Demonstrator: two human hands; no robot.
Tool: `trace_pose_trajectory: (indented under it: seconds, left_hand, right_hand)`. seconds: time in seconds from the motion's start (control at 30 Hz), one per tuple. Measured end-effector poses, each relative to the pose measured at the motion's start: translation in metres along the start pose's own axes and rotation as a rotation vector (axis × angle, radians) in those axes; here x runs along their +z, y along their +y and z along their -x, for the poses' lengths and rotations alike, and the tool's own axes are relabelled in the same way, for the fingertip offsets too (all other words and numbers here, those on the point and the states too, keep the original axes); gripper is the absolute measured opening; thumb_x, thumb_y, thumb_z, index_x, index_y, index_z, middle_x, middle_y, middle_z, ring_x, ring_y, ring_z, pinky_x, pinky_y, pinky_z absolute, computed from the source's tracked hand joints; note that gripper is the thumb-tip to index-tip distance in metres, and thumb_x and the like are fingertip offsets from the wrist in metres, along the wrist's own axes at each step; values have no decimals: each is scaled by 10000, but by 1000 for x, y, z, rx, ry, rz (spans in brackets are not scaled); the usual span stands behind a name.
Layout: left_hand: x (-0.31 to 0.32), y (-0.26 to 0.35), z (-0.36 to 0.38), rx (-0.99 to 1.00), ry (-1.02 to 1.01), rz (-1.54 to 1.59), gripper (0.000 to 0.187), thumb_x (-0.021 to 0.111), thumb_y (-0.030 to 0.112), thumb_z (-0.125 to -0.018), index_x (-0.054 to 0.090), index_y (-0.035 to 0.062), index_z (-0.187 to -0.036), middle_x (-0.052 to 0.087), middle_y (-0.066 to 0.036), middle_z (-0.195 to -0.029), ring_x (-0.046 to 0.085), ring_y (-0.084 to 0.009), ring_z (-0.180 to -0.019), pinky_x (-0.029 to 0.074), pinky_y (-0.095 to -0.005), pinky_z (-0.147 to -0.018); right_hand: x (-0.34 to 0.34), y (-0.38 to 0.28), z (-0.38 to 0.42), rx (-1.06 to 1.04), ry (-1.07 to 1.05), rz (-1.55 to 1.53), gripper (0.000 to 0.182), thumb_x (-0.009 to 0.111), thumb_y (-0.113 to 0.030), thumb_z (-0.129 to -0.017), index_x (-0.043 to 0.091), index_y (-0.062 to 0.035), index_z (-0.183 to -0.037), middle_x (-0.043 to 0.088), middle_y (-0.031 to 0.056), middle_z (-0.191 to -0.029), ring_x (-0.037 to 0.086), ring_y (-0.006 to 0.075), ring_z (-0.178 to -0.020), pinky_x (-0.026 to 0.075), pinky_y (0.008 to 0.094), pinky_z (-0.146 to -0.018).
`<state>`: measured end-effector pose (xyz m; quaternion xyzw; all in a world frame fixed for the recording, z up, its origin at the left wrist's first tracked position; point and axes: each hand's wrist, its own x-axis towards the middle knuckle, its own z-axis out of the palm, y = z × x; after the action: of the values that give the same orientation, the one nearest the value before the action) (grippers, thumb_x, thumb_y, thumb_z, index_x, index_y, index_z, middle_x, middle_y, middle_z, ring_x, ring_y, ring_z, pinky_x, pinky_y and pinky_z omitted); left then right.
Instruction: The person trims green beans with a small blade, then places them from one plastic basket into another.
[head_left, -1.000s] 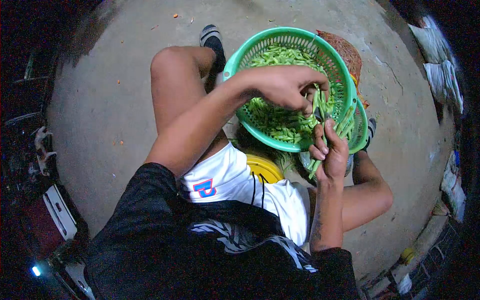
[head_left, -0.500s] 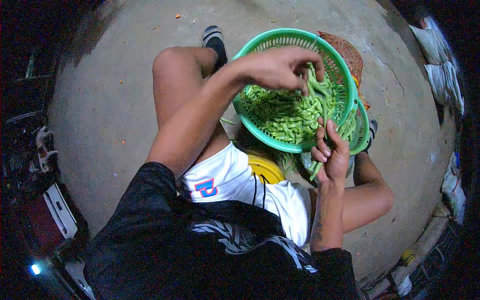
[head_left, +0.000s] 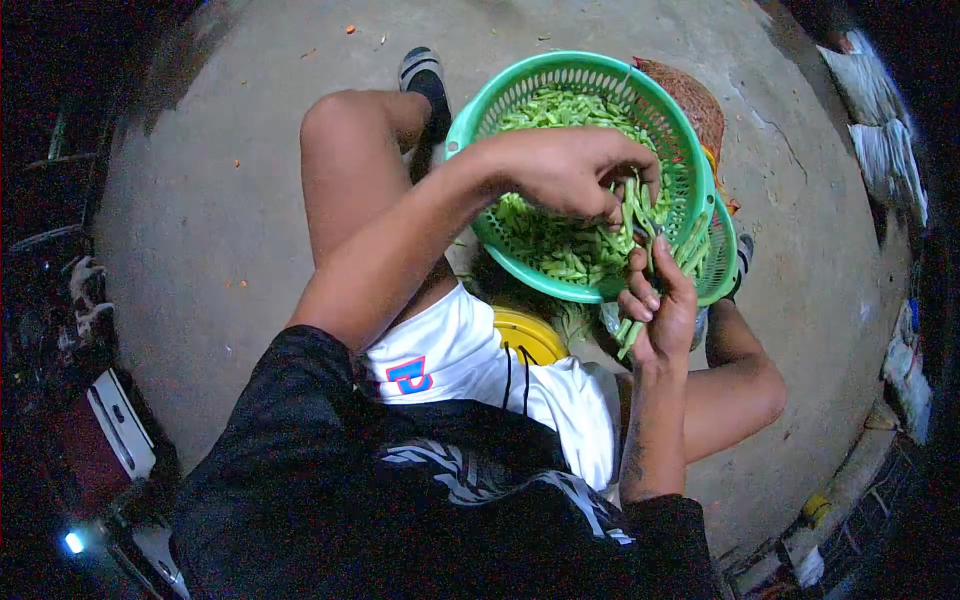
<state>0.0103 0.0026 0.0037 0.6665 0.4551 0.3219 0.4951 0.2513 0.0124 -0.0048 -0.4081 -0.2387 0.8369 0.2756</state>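
Observation:
My left hand [head_left: 575, 172] reaches across over a large green colander [head_left: 487, 100], its fingers curled about green bean pieces near the right side. Cut green beans [head_left: 575, 262] lie in the colander. My right hand [head_left: 662, 305], palm up at the lower right rim, is closed on long green beans [head_left: 628, 338] that stick out below the fingers. Between the two hands a small grey, metal-looking piece [head_left: 643, 232] shows; which hand holds it cannot be made out. A second green basket [head_left: 722, 285] with longer beans sits under the colander's right side.
A reddish mesh sack [head_left: 695, 100] lies behind the colander. The rim of a yellow container [head_left: 530, 335] shows between my legs, which are bent to either side. Pale sacks [head_left: 885, 165] lie at the far right. Small orange bits are scattered on the concrete floor [head_left: 220, 200].
My left hand has moved slightly down, nearer my right hand, with its fingers lower over the beans. More cut pieces show at the back of the colander. My right hand has hardly moved.

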Motion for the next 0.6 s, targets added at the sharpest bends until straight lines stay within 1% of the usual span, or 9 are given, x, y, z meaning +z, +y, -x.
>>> trace_pose_trajectory:
  seconds: [0.13, 0.27, 0.33, 0.37, 0.4, 0.47, 0.53, 0.57, 0.6]
  left_hand:
    - [-12, 4, 2, -66, 14, 37, 437, 708, 60, -821, 595, 69, -1243, 629, -56, -970, 567, -141, -901, 479, -329, -782]
    - [-6, 5, 0, -96, 5, -59, 437, 708, 65, -822, 590, 57, -1242, 656, -77, -1014, 583, -131, -951, 488, -322, -801]
    - [-13, -13, -2, 126, 91, -61, 424, 725, 50, -767, 618, 5, -1175, 668, -96, -911, 600, -168, -809, 494, -331, -696]
    - [-18, -26, -3, 190, 124, 13, 414, 714, 46, -783, 611, 12, -1183, 682, -99, -917, 616, -165, -817, 500, -335, -692]
    - [-21, -21, 1, -2, 105, 222, 393, 703, 40, -796, 616, 20, -1178, 687, -91, -931, 626, -162, -833, 499, -332, -698]
    - [-21, -21, 0, 29, 121, 223, 394, 705, 49, -795, 620, 26, -1180, 686, -94, -934, 630, -160, -841, 497, -335, -705]
    - [-8, -5, 1, 33, 121, -61, 418, 707, 57, -783, 624, 36, -1192, 673, -93, -899, 636, -168, -849, 491, -336, -699]
    - [1, 0, 0, -44, 43, 54, 440, 724, 69, -765, 637, 48, -1196, 653, -80, -864, 621, -171, -836, 485, -335, -693]
    - [6, -2, -4, 37, 27, 8, 434, 716, 62, -762, 646, 53, -1190, 644, -67, -860, 598, -168, -814, 478, -331, -688]
  right_hand:
    - [1, -3, 2, 47, -6, 1, 309, 612, -230, -1023, 623, 63, -1120, 596, 48, -764, 360, 20, -461, 266, 173, -384]
    - [-1, 1, 0, 53, 7, 13, 308, 597, -234, -1029, 627, 62, -1107, 555, 28, -720, 342, 21, -457, 265, 177, -381]
    - [-5, 2, 0, 50, -9, 9, 304, 594, -230, -1029, 627, 62, -1106, 544, 23, -711, 336, 21, -454, 266, 178, -380]
    - [-7, 1, -1, 57, -23, -5, 295, 594, -223, -1027, 627, 60, -1106, 543, 24, -710, 337, 21, -453, 266, 177, -381]
    - [-7, 0, -1, 61, -39, -20, 286, 593, -216, -1025, 627, 57, -1105, 543, 24, -709, 338, 20, -452, 266, 177, -381]
    - [-2, -1, -1, 67, -18, -20, 278, 592, -210, -1024, 628, 54, -1104, 542, 23, -708, 339, 20, -453, 267, 175, -382]
    - [0, 0, 0, 72, 7, -17, 270, 591, -205, -1024, 629, 50, -1102, 541, 21, -706, 340, 19, -455, 267, 173, -383]
    - [-2, 2, -1, 65, 14, -38, 270, 593, -203, -1022, 627, 50, -1109, 541, 18, -705, 339, 18, -457, 267, 173, -384]
    - [-3, 3, -1, 60, 23, -57, 269, 595, -201, -1021, 626, 49, -1117, 542, 15, -704, 338, 17, -459, 268, 172, -386]
